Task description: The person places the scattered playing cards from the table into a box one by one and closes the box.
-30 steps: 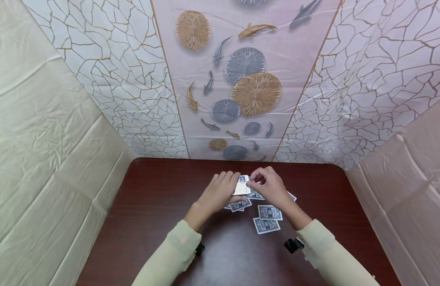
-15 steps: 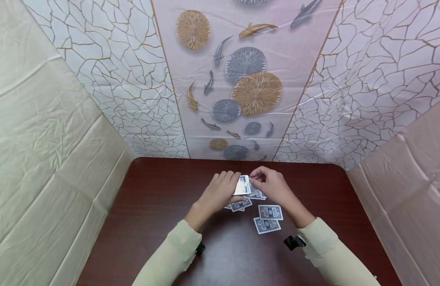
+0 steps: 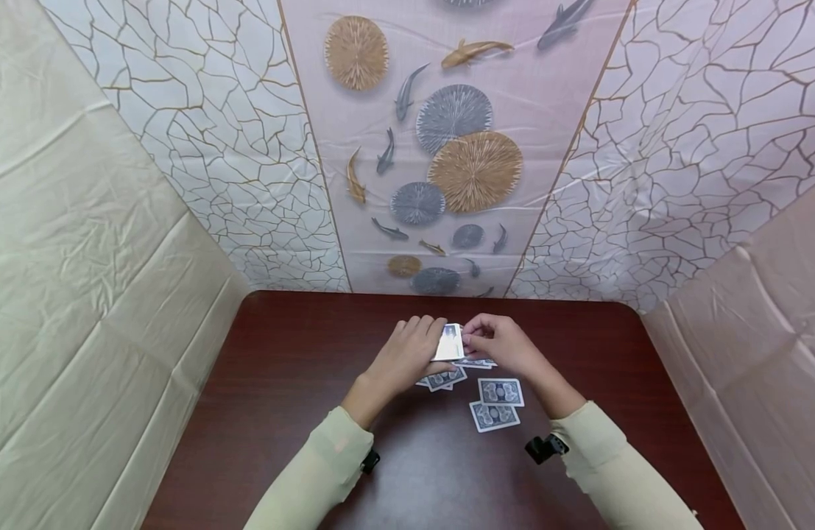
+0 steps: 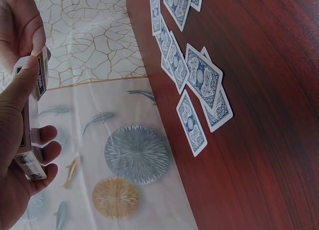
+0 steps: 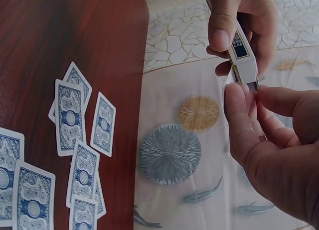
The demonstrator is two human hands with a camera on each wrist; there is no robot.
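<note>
My left hand (image 3: 403, 357) grips a small card box (image 3: 450, 343) above the table, fingers over one side and thumb along the other. In the right wrist view, the narrow side of the box (image 5: 240, 48) carries a dark printed label. My right hand (image 3: 503, 344) is at the box's end, where thumb and fingertips pinch the end flap; the fingers partly hide it. Below lie several blue-backed playing cards (image 3: 495, 417), face down. The box's inside does not show.
The cards lie in loose overlapping groups (image 4: 204, 78) on the dark red-brown table (image 3: 281, 412). A patterned cloth (image 3: 420, 243) with fish and round leaf shapes hangs behind the table's far edge. Pale cloth walls (image 3: 115, 309) flank both sides.
The right hand's fingertips have shifted slightly at the box's end, from over its face to its edge. The left hand and the box stay in place; the cards lie as before.
</note>
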